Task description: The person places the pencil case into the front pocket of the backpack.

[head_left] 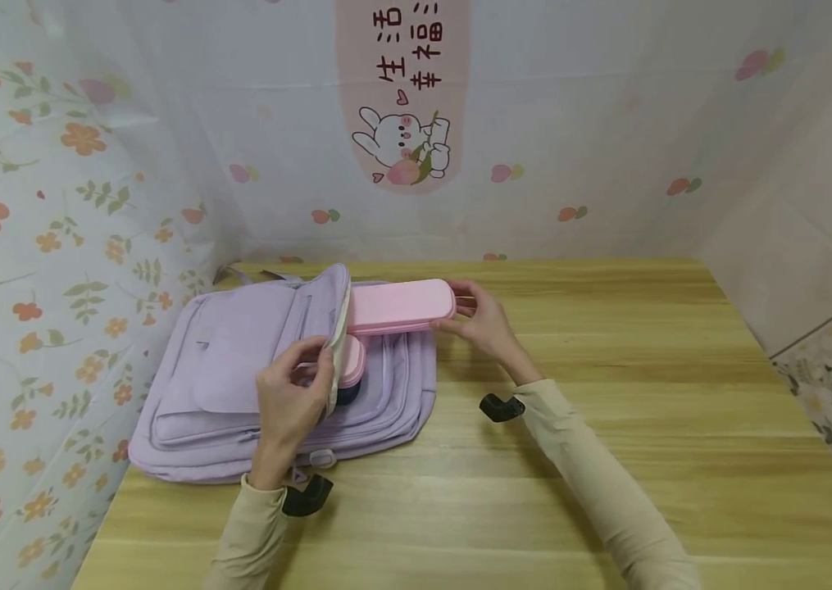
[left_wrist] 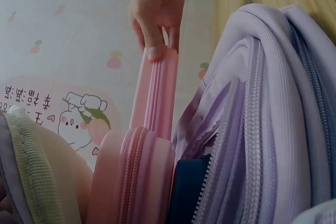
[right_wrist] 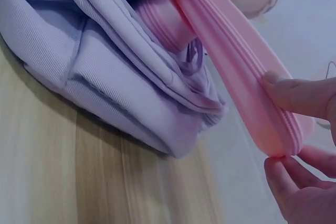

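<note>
A lilac backpack [head_left: 231,352] lies on the table with its pocket unzipped. My left hand [head_left: 293,393] pinches the raised edge of the pocket's front panel and holds it up. My right hand [head_left: 485,324] grips the outer end of a long pink zippered case [head_left: 401,303], thumb on one side and fingers on the other. The case's other end is hidden inside the pocket. Below it in the opening sits a second pink zippered case [left_wrist: 131,177], beside a dark blue item [left_wrist: 189,187] that is mostly hidden.
Wooden table [head_left: 607,344] extends to the right of the bag. A printed cloth [head_left: 570,123] hangs behind it, and a floral cloth [head_left: 54,270] hangs along the left side. A black wrist mount [head_left: 502,407] sticks out from each sleeve.
</note>
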`<state>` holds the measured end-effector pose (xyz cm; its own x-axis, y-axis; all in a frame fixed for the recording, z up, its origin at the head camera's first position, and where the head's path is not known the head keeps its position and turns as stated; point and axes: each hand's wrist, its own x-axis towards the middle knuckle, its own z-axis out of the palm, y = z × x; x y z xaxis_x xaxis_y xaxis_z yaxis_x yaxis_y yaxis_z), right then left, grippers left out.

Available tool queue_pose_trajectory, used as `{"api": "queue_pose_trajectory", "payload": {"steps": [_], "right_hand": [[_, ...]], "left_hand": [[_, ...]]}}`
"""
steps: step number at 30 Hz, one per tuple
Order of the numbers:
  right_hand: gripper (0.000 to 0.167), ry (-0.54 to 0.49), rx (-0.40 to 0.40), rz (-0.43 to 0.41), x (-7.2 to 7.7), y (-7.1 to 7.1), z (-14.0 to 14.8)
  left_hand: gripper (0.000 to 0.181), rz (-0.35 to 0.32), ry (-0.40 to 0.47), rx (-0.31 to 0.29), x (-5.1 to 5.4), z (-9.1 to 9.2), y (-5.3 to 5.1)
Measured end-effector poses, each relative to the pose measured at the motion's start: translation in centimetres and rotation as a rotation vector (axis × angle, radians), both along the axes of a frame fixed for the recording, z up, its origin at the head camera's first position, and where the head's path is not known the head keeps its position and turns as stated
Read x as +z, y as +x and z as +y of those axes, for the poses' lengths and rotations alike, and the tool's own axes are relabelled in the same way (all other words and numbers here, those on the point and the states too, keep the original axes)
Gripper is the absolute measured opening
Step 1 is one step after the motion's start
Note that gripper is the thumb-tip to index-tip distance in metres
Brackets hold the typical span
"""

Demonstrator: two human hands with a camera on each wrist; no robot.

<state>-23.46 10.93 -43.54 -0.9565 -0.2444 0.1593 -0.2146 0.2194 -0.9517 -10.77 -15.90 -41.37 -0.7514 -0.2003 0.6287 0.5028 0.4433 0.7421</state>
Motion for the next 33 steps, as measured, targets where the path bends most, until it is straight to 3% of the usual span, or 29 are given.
{"api": "queue_pose_trajectory", "payload": {"steps": [12, 16, 24, 29, 33], "right_hand": [[0.067, -0.088, -0.075, 0.025, -1.0, 1.0, -2.6], [0.065, -0.142, -0.088, 0.041, -1.2, 1.3, -2.9], [0.054, -0.242, -0.014, 0.049, -1.5, 1.7, -2.4], [0.046, -0.260, -0.027, -0.019, -1.4, 2.0, -2.8], [0.042, -0.291, -0.028, -0.020, -1.3, 1.8, -3.7]], "left_hand": [[0.015, 0.000, -0.055, 0.026, 0.1, 0.3, -0.4], [0.014, -0.006, -0.011, 0.036, 0.1, 0.4, -0.4], [0.012, -0.009, 0.071, 0.043, 0.3, 0.7, -0.3], [0.013, -0.032, 0.111, 0.005, 0.1, 0.3, -0.1], [0.013, -0.025, 0.116, -0.023, 0.0, 0.0, -0.2]]}}
